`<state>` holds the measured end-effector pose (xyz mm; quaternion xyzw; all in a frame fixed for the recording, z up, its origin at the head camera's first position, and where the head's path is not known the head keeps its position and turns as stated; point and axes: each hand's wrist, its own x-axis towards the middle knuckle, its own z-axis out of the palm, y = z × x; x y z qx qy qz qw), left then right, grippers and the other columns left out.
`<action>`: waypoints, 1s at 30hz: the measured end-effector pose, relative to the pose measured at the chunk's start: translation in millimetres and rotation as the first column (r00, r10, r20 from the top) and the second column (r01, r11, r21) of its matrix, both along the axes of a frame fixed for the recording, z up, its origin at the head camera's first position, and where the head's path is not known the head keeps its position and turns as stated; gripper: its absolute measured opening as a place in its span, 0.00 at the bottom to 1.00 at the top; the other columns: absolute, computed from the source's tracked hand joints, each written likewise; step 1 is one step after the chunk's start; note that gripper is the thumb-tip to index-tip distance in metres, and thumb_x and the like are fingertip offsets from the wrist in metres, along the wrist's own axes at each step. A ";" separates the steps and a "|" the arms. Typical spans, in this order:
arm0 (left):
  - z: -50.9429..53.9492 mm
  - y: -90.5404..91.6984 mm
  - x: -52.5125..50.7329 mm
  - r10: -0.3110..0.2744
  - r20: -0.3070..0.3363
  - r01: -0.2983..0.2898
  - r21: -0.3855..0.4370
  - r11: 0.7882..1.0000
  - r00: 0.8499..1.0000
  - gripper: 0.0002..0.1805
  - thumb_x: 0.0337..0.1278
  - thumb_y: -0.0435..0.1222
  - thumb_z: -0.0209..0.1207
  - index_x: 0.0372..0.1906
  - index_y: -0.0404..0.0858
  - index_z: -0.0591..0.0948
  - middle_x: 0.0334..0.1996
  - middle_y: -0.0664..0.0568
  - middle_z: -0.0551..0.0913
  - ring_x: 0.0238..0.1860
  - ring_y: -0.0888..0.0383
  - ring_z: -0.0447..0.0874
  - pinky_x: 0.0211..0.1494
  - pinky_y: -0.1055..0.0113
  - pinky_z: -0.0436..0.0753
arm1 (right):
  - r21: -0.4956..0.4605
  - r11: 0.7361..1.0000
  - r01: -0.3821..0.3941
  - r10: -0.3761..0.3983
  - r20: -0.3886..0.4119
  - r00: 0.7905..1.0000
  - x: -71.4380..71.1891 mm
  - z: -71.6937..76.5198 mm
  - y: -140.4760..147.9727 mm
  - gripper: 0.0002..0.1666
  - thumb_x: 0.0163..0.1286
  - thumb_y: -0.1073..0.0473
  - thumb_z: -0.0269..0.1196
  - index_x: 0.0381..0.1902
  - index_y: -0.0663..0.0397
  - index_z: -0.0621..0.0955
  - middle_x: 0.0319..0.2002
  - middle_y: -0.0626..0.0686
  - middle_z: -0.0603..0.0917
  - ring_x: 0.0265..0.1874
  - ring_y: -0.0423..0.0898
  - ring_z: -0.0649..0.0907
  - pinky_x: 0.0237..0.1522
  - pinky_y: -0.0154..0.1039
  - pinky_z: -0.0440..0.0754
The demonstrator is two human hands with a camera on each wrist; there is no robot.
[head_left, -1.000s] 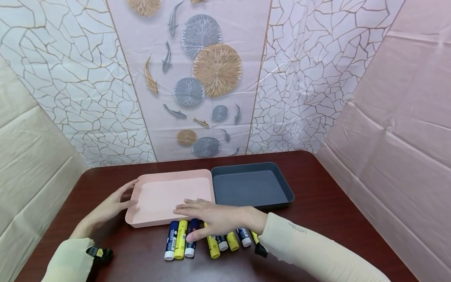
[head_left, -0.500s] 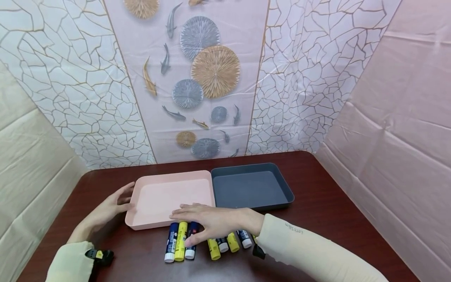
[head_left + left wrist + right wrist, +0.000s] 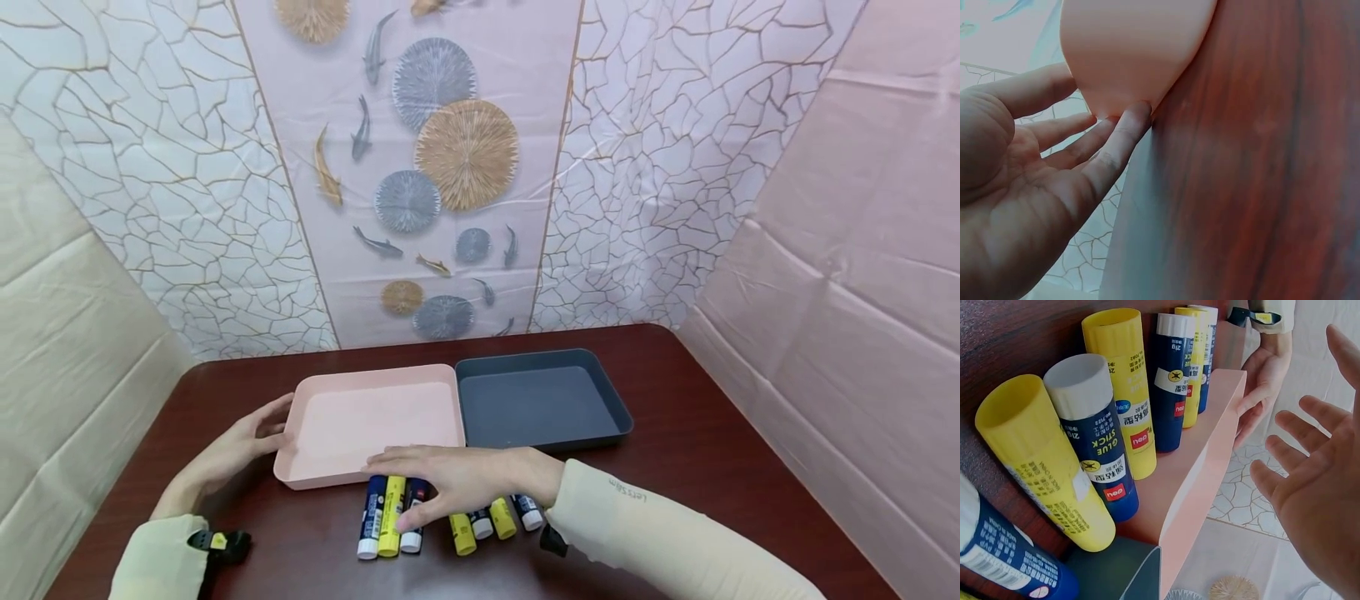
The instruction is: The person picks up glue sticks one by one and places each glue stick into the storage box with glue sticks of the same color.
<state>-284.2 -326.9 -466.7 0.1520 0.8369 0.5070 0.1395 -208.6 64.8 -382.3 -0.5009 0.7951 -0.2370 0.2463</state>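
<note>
My left hand (image 3: 225, 460) touches the left end of the pink tray (image 3: 371, 421) with its fingertips; the left wrist view shows the fingers (image 3: 1124, 128) against the tray's outer wall. Above the near edge of that tray, my right hand (image 3: 476, 479) is spread palm down, over several glue sticks lying in front of the trays. In the right wrist view the right hand (image 3: 1316, 456) has its fingers apart and holds nothing. Yellow sticks (image 3: 1047, 462) alternate with blue, white-capped ones (image 3: 1094, 437). In the head view the right hand partly hides the row.
A dark blue-grey tray (image 3: 540, 404) stands against the right side of the pink one on the dark red-brown table (image 3: 675, 467). Patterned cloth (image 3: 465, 250) hangs behind the table, with plain pale cloth at both sides.
The right hand has lowered slightly toward the near edge of the pink tray. The left hand's fingers have shifted a little along the tray's left end. Trays and glue sticks look unmoved.
</note>
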 end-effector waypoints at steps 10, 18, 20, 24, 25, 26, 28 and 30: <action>0.3 3.4 -1.9 0.009 0.017 -0.009 -0.003 1.000 1.000 0.45 0.74 0.40 0.62 0.84 0.36 0.50 0.79 0.31 0.56 0.73 0.31 0.66 0.60 0.70 0.75 | -0.015 0.999 -0.041 0.041 0.008 0.999 -2.7 0.2 -7.5 0.40 0.80 0.43 0.59 0.83 0.41 0.60 0.82 0.42 0.57 0.79 0.35 0.57 0.76 0.38 0.59; -2.2 0.0 -0.4 0.017 0.016 -0.017 -0.003 1.000 1.000 0.46 0.73 0.41 0.62 0.84 0.37 0.50 0.79 0.31 0.56 0.72 0.31 0.66 0.69 0.45 0.71 | 0.014 0.997 -0.073 0.074 -0.011 0.997 -5.6 -1.5 -18.1 0.39 0.80 0.43 0.59 0.83 0.40 0.61 0.80 0.39 0.60 0.77 0.32 0.59 0.74 0.35 0.61; -2.9 -0.1 -0.7 0.017 0.014 -0.017 0.002 1.000 1.000 0.45 0.73 0.41 0.62 0.84 0.37 0.50 0.79 0.31 0.56 0.72 0.31 0.66 0.69 0.47 0.72 | 0.017 0.997 -0.076 0.077 -0.017 0.997 -6.1 -1.6 -20.2 0.39 0.80 0.43 0.60 0.82 0.40 0.62 0.80 0.39 0.61 0.76 0.32 0.61 0.74 0.34 0.61; -2.5 0.5 -0.1 0.017 0.013 -0.017 0.007 1.000 1.000 0.45 0.73 0.40 0.62 0.84 0.36 0.51 0.78 0.31 0.57 0.72 0.31 0.67 0.67 0.54 0.75 | 0.029 0.997 -0.075 0.076 -0.029 0.997 -6.1 -2.5 -24.4 0.37 0.79 0.44 0.61 0.81 0.42 0.65 0.78 0.39 0.65 0.75 0.32 0.63 0.73 0.34 0.62; -1.9 0.7 0.2 0.014 0.011 -0.014 0.010 1.000 1.000 0.45 0.73 0.40 0.62 0.84 0.36 0.51 0.78 0.30 0.57 0.71 0.30 0.67 0.66 0.57 0.75 | 0.033 0.997 -0.075 0.076 -0.036 0.996 -6.1 -2.8 -25.7 0.37 0.79 0.44 0.61 0.81 0.42 0.66 0.77 0.39 0.66 0.74 0.32 0.64 0.73 0.33 0.62; -1.5 1.0 0.4 0.017 0.013 -0.017 0.011 1.000 1.000 0.45 0.73 0.40 0.62 0.84 0.36 0.51 0.78 0.30 0.58 0.71 0.31 0.67 0.65 0.59 0.75 | 0.036 0.996 -0.077 0.079 -0.044 0.996 -6.2 -3.2 -27.0 0.37 0.79 0.45 0.61 0.80 0.42 0.66 0.77 0.40 0.67 0.74 0.32 0.64 0.73 0.33 0.62; -1.1 1.7 0.9 0.021 0.014 -0.022 0.014 1.000 1.000 0.45 0.73 0.39 0.62 0.84 0.36 0.51 0.78 0.31 0.58 0.71 0.31 0.68 0.62 0.66 0.76 | 0.039 0.996 -0.084 0.087 -0.062 0.994 -7.0 -4.5 -30.3 0.36 0.79 0.45 0.62 0.79 0.44 0.68 0.76 0.40 0.68 0.74 0.32 0.65 0.73 0.32 0.62; -0.9 1.8 1.4 0.019 0.010 -0.019 0.015 1.000 1.000 0.45 0.73 0.39 0.62 0.84 0.35 0.51 0.78 0.30 0.58 0.71 0.31 0.68 0.60 0.69 0.75 | 0.042 0.994 -0.096 0.099 -0.078 0.992 -7.7 -5.8 -33.8 0.34 0.79 0.46 0.61 0.79 0.45 0.69 0.75 0.40 0.70 0.73 0.32 0.66 0.72 0.31 0.62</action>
